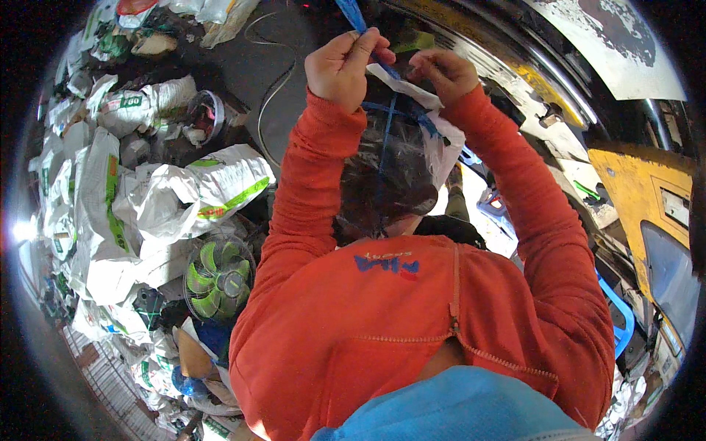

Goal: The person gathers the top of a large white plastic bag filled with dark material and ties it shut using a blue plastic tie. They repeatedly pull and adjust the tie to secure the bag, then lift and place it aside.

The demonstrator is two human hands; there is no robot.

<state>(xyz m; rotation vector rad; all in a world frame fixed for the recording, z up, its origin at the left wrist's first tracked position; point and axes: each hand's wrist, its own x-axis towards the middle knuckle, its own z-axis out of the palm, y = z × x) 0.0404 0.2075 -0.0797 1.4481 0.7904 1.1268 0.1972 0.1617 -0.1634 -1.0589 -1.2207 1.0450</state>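
A bundle wrapped in dark, shiny plastic (pixel 382 169) stands close in front of me, with thin blue twine crossing over it. My left hand (pixel 342 70) is closed in a pinch on a strip of blue plastic twine (pixel 352 13), which runs up past the fingers and down toward the bundle's top. Just to its right, my right hand (pixel 445 73) is raised with its fingers curled together; what they hold, if anything, I cannot make out. White sheeting (pixel 441 151) shows along the bundle's right side, below that hand.
White printed sacks (pixel 206 191) are heaped on the left, with a green-bladed fan (pixel 219 278) beside my left arm. A pale cable (pixel 266 110) curves over the dark floor. Yellow machine panels (pixel 632 198) and a blue plastic chair part (pixel 621 316) stand on the right.
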